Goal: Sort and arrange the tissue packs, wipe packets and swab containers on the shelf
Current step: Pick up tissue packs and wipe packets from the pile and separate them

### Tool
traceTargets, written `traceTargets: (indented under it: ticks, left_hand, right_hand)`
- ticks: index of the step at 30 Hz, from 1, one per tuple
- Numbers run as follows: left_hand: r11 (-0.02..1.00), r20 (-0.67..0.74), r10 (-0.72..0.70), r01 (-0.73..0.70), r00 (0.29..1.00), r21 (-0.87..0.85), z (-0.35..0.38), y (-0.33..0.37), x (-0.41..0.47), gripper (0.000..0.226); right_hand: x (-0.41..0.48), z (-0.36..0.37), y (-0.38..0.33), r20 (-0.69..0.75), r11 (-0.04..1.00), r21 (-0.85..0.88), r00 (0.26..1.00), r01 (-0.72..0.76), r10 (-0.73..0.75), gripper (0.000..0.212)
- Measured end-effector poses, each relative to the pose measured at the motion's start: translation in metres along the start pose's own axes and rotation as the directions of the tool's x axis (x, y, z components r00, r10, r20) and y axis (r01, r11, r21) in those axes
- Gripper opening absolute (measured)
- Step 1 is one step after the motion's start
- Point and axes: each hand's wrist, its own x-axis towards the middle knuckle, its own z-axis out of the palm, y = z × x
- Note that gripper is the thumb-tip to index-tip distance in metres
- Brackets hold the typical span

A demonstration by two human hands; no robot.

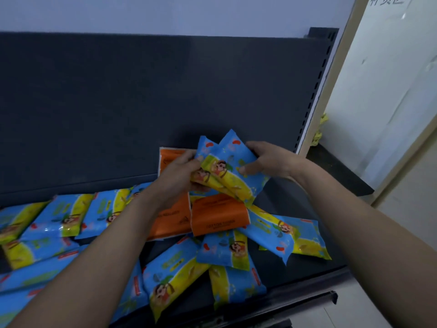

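Two blue-and-yellow wipe packets (pixel 233 166) are held together above the dark shelf (pixel 295 268). My left hand (pixel 179 176) grips their left end, and my right hand (pixel 267 159) grips the right end with its thumb on the front. Below them lie orange tissue packs (pixel 220 217), one more orange pack (pixel 169 159) standing behind my left hand. Several more blue-and-yellow wipe packets (pixel 279 233) lie scattered over the shelf, some in a row at the left (pixel 61 218). No swab containers are visible.
The shelf's dark back panel (pixel 142 102) rises behind the packs, with a slotted upright (pixel 316 86) at its right. A white wall and door frame (pixel 390 91) stand to the right. A yellow crumpled thing (pixel 319 131) lies beside the upright.
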Motion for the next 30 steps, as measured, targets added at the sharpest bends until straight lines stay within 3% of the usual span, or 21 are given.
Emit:
traceTargets:
  ticks: [2, 4, 6, 7, 9, 12, 17, 19, 22, 26, 30]
  left_hand:
    - [1.0, -0.007, -0.001, 0.001, 1.0, -0.002, -0.007, -0.005, 0.006, 0.025]
    - [0.925, -0.032, 0.079, -0.061, 0.996, 0.375, -0.02, -0.012, 0.018, 0.022]
    - [0.616, 0.074, 0.043, -0.085, 0.996, 0.784, -0.03, -0.021, 0.034, 0.028]
    - [0.463, 0.11, -0.05, -0.074, 0.993, 0.883, -0.032, -0.025, 0.04, 0.034]
    - [0.294, 0.102, -0.21, -0.037, 0.972, 0.955, -0.031, -0.031, 0.048, 0.049]
    - [0.207, 0.074, -0.306, -0.009, 0.949, 0.978, -0.024, -0.031, 0.058, 0.067]
    - [-0.092, 0.045, -0.357, -0.084, 0.933, 0.992, -0.008, -0.04, 0.065, 0.062]
    - [-0.127, 0.025, -0.377, -0.078, 0.926, 0.989, -0.006, -0.043, 0.066, 0.063]
    - [-0.097, 0.044, -0.415, -0.092, 0.909, 0.991, -0.009, -0.038, 0.064, 0.065]
    - [0.045, 0.053, -0.404, -0.038, 0.913, 0.998, -0.012, -0.036, 0.056, 0.063]
    - [0.141, 0.055, -0.292, -0.014, 0.955, 0.99, -0.016, -0.032, 0.053, 0.061]
  right_hand:
    - [0.003, 0.002, 0.003, -0.06, 1.0, -0.028, 0.998, 0.006, -0.008, 0.036]
    - [0.005, 0.002, 0.005, -0.096, 1.0, -0.024, 0.995, 0.009, -0.011, 0.04]
    - [0.005, -0.002, 0.006, -0.103, 0.999, -0.041, 0.995, 0.002, -0.006, 0.037]
    - [0.005, -0.005, 0.006, -0.107, 0.999, -0.053, 0.994, -0.007, 0.001, 0.033]
    - [0.004, -0.011, 0.006, -0.124, 0.997, -0.07, 0.992, -0.032, 0.023, 0.024]
    - [0.005, -0.018, 0.009, -0.154, 0.996, -0.06, 0.986, -0.069, 0.059, 0.018]
    - [0.012, -0.018, 0.019, -0.136, 0.995, -0.032, 0.986, -0.098, 0.092, 0.017]
    - [0.015, -0.018, 0.023, -0.136, 0.994, -0.028, 0.986, -0.101, 0.097, 0.022]
    - [0.017, -0.019, 0.025, -0.114, 0.993, -0.046, 0.988, -0.111, 0.105, 0.027]
    - [0.019, -0.018, 0.024, -0.089, 0.99, -0.093, 0.991, -0.105, 0.097, 0.029]
    - [0.018, -0.017, 0.024, -0.09, 0.988, -0.119, 0.992, -0.093, 0.083, 0.027]
